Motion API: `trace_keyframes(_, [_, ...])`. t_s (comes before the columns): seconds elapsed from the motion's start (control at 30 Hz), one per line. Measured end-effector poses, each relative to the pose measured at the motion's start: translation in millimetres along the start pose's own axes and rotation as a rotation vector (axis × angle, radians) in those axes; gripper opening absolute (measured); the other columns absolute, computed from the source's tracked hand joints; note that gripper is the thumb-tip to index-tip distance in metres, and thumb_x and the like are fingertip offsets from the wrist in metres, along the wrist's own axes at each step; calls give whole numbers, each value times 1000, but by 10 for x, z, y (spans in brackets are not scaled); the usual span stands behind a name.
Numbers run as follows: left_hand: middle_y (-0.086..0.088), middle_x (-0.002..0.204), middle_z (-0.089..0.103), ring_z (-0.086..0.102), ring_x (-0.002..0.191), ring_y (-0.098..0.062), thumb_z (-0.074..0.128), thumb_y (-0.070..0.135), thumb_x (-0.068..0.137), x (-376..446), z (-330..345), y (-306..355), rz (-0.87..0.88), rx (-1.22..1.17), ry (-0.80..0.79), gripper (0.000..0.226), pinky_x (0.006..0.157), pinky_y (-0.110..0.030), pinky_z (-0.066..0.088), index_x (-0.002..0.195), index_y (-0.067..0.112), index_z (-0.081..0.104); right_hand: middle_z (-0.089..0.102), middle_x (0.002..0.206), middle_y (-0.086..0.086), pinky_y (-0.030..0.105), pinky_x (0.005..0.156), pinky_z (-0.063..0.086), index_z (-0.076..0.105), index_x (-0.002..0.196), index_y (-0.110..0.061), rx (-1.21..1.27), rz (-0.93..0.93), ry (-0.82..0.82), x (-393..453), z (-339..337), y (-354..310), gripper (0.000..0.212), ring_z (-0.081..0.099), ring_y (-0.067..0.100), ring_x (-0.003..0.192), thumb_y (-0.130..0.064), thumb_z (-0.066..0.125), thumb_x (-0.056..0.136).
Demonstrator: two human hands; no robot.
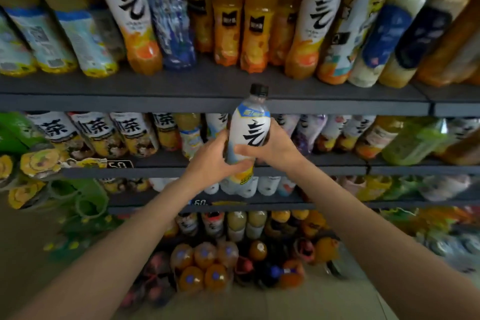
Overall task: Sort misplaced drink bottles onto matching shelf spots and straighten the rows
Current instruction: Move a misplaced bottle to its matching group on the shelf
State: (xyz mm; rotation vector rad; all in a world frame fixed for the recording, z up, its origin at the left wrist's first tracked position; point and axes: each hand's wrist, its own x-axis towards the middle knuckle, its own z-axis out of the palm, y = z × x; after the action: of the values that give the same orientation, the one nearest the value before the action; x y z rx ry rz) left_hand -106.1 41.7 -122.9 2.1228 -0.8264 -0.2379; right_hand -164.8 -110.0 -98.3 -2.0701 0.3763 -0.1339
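Item: white-labelled bottle, black cap, plastic, apparently full. Position: upright, held in the air in front of the middle shelf, cap level with the front edge of the upper shelf above it. Hold: left hand wrapped round the lower body from the left; right hand curled round the label from the right; both clamped on it. Handling, as judged: moderately heavy with liquid, walls stiff but slightly yielding, film label smooth and likely slippery; best gripped at the waist or lower body, not the cap. Surroundings: like-labelled orange bottles stand on the upper shelf, tea bottles to the left on the middle shelf.
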Motion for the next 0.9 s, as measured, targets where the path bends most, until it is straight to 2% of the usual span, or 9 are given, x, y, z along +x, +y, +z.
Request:
trace_keyframes(0.07, [3,116,62,59,103,-16,66,65,63,44,166,103,-14,1,-38,77,82,-40,51,124,22,47,65,110,-6,36,87,54,52,121,-21,33,55,25,-27,-118,150,94,61,9,102,-62,80,42])
trace_keyframes(0.13, [6,112,62,60,100,-15,66,66,64,98,357,217,-17,-1,-61,73,78,-35,50,120,23,47,67,108,-8,39,85,55,53,121,-23,57,67,23,-66,-285,274,94,63,8,101,-63,79,41])
trace_keyframes(0.2, [2,109,62,59,101,-18,72,52,71,155,581,308,-14,51,-51,61,77,-34,48,116,19,47,65,111,-9,31,85,54,50,123,-22,49,84,42,-129,-454,423,88,61,6,102,-55,83,49])
trace_keyframes(0.3, [-7,115,60,57,105,-24,74,47,72,227,959,340,-3,89,-61,65,81,-39,48,122,17,44,62,112,-8,16,79,45,49,125,-16,16,42,95,-210,-617,746,75,58,6,105,-35,85,62])
trace_keyframes(0.53, [-6,115,59,53,106,-22,76,47,69,195,1572,-22,27,96,-74,77,86,-36,45,131,21,38,55,104,-9,12,75,39,43,128,-10,-44,-103,222,-403,-475,1390,77,50,3,97,-25,85,66])
trace_keyframes(0.6, [1,120,55,49,110,-13,78,39,71,164,1505,-148,54,80,-58,76,86,-23,38,133,21,38,59,101,-7,16,74,44,42,124,-9,-93,-162,216,-382,-441,1412,74,56,7,95,-26,85,65])
trace_keyframes(0.67, [-3,127,50,48,116,-15,76,28,76,166,1337,-306,24,84,28,70,85,-16,33,135,21,39,64,105,0,28,78,50,42,122,-9,-169,-218,234,-320,-398,1381,73,61,17,99,-28,84,65])
trace_keyframes(0.77, [-9,133,45,48,121,-22,64,15,86,259,1008,-568,-105,117,225,57,89,-26,40,136,19,40,64,110,6,44,79,51,43,122,-10,-237,-281,285,-115,-252,1258,72,61,27,103,-28,83,66])
trace_keyframes(0.9, [-10,134,46,45,123,-24,66,18,84,490,740,-788,-97,182,292,61,96,-35,41,137,12,37,63,111,10,47,81,50,43,122,-10,-188,-288,320,346,153,1060,71,59,30,106,-31,81,66])
